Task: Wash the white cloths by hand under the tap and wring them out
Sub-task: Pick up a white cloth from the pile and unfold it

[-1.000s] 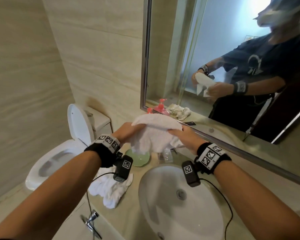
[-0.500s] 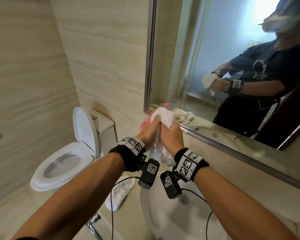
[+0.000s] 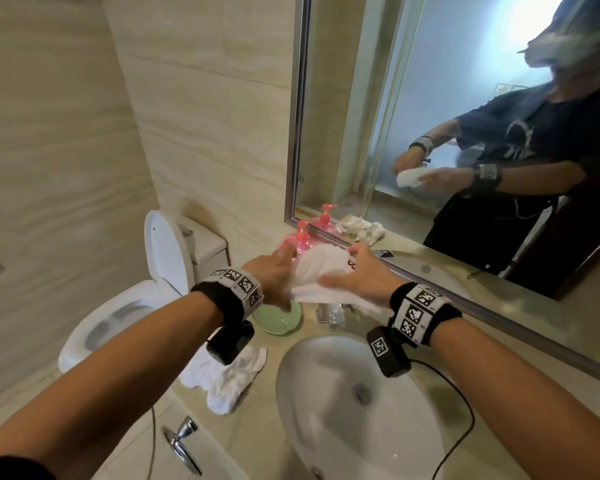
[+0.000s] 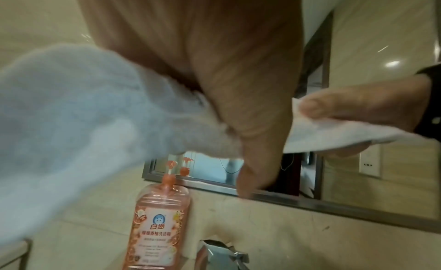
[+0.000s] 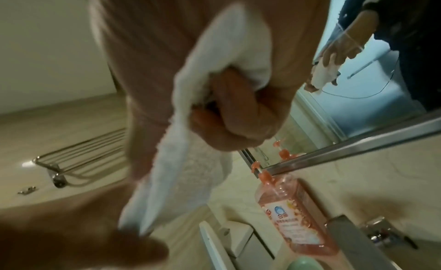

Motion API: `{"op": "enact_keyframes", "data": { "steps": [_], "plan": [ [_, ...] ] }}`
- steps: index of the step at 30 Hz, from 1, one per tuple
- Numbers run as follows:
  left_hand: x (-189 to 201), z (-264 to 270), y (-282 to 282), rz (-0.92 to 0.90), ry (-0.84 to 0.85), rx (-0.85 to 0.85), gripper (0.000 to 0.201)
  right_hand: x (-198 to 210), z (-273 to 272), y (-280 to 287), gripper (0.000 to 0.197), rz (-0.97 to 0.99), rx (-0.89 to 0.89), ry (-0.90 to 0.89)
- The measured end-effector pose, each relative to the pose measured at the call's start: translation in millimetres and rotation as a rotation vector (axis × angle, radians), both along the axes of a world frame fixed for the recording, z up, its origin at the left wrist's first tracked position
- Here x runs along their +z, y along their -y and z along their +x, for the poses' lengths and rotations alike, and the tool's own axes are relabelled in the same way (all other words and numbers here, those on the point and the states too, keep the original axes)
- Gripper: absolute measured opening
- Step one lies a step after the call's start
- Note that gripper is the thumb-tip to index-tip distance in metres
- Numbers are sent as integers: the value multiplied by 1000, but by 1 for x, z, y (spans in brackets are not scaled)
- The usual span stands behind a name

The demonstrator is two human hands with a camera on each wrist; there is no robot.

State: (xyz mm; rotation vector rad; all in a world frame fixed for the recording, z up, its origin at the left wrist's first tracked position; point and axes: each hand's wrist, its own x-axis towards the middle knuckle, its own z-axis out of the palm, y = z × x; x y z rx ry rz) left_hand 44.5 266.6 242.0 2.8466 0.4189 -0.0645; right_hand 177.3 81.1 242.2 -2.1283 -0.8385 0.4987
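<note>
Both hands hold one white cloth (image 3: 321,271) in the air over the counter behind the sink basin (image 3: 329,434). My left hand (image 3: 274,275) grips its left end, with the cloth (image 4: 71,123) bulging out past the thumb. My right hand (image 3: 359,278) has its fingers (image 5: 238,112) curled round the right end, and cloth (image 5: 190,170) trails down from the fist. The cloth is stretched sideways between the hands. A second white cloth (image 3: 222,379) lies crumpled on the counter left of the basin. The chrome tap (image 4: 224,255) stands below the hands; no water shows.
A pink pump bottle (image 3: 300,237) stands by the mirror frame (image 3: 293,133), with a green dish (image 3: 278,318) in front of it. To the left is a toilet (image 3: 118,306) with its lid up. A metal towel rack (image 5: 78,164) hangs on the wall.
Half a second ago the hands were pressed together with the cloth bunched upright between them. Now they have drawn apart and the cloth is pulled out sideways.
</note>
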Motion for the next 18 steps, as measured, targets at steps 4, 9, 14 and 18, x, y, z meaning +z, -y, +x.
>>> {"op": "enact_keyframes", "data": {
  "steps": [4,9,14,18],
  "plan": [
    [9,-1,-9,-60,91,-97,48,2,-6,10,95,-215,292,242],
    [17,4,-8,-7,75,-232,19,3,-10,11,17,-330,390,519],
    [18,-1,-15,-222,257,-109,14,15,-7,14,27,-117,276,540],
    [20,-3,-15,-371,279,28,40,18,3,19,23,166,9,158]
  ]
}}
